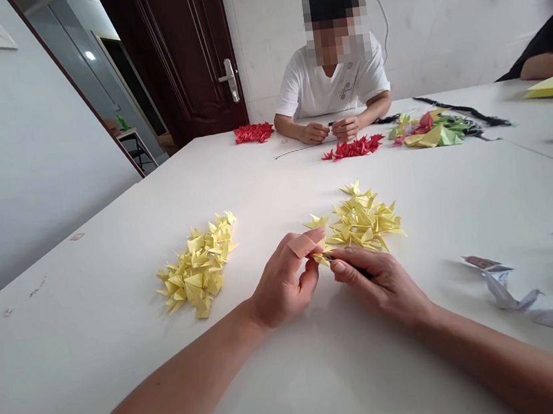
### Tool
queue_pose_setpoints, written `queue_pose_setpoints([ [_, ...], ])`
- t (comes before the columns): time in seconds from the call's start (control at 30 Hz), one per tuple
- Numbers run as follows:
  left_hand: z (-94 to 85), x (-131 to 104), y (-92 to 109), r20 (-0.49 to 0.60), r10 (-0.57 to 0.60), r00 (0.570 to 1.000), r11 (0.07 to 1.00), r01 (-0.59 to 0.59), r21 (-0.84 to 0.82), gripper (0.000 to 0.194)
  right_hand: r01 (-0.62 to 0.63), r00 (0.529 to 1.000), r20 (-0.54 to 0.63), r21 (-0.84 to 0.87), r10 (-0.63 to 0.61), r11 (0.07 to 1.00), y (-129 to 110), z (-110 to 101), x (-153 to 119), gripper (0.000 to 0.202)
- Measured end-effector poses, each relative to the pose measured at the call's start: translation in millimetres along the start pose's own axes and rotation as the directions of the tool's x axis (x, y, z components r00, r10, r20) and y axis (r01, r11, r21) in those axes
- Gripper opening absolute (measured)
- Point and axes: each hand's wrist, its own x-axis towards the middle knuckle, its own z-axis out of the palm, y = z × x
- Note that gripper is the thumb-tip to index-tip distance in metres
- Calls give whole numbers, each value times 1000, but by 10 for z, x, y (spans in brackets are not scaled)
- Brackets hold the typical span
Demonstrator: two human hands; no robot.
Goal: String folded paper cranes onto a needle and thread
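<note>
Near the middle of the white table, my left hand pinches a small yellow folded paper piece between thumb and fingers. My right hand meets it from the right, closed around a thin dark tool whose tip touches the paper; most of the tool is hidden in the palm. Just beyond my hands lies a pile of yellow folded papers. Another yellow pile sits to the left of my left hand.
Across the table a person in a white shirt works beside red folded papers. More red ones lie far left. Multicoloured papers are at the back right, white folded papers at the near right.
</note>
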Motion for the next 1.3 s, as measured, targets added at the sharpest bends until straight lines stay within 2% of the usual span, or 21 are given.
queue_pose_setpoints([
  [0.23, -13, -7, 0, 18, -28, 999, 999, 27, 31, 58, -40, 999, -23, -51, 38, 998, -4, 20, 18, 29],
  [0.5, -17, -7, -18, 18, -3, 1000, 999, 2, 38, 57, -53, 998, -26, -74, 51, 996, 5, 25, 17, 28],
  [1.3, -27, 17, 1, 26, -28, 999, 996, 26, 89, 46, -48, 998, -52, -65, 44, 997, 40, 48, 30, 26],
])
